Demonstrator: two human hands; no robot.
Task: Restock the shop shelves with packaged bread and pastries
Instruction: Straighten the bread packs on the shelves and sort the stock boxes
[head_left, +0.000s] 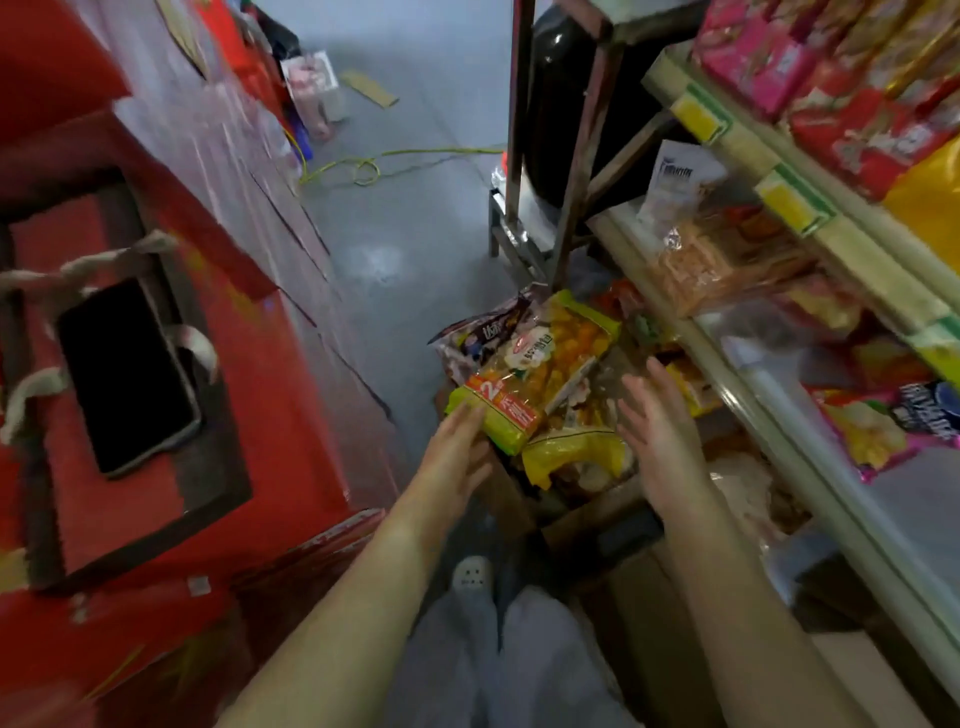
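A yellow-green pastry packet (540, 364) lies on top of a pile of packets (576, 452) in a cardboard box (587, 519) on the floor below me. My left hand (457, 447) touches the packet's near end with straight fingers. Just right of the pile, my right hand (657, 436) hovers with its fingers spread and holds nothing. A dark purple packet (483, 332) sits behind the yellow one. To the right, the shelf (769, 415) carries more bagged bread and pastries (717, 260).
Red gift boxes (156, 364) are stacked on the left, with a black phone (124, 374) on top. A metal stand (566, 171) is ahead by the shelf end. A yellow cable (374, 161) lies on the grey floor. Upper shelf holds pink and red packs (831, 78).
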